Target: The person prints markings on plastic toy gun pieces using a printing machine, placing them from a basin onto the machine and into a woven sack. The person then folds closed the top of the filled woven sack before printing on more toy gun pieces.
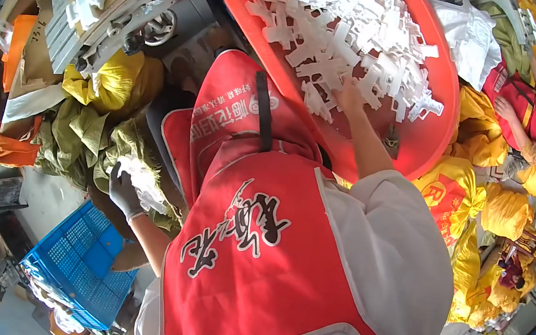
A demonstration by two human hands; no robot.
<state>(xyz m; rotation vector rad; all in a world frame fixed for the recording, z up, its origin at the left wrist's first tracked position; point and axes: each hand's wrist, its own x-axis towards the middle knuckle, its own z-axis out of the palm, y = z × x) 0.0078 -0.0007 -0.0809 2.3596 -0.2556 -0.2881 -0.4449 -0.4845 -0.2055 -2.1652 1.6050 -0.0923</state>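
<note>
A big red tub [429,147] in front of me holds a heap of white plastic pieces [345,32] shaped like toy pistols. Bare, my right hand [349,97] reaches in over the tub's near side and touches the heap; its fingertips are partly hidden among the pieces. On my left, my left hand [127,194] wears a pale glove with dark fingers. It lies at the mouth of an olive-green woven sack [129,138], fingers apart, beside bright white contents [147,185] that are too glaring to make out.
A grey machine with a slatted table [69,31] and handwheel [160,28] stands at far left, a white piece on top. Below is a blue plastic crate [81,264]. Yellow sacks [446,196] line the right, where another person in a red apron [535,115] sits.
</note>
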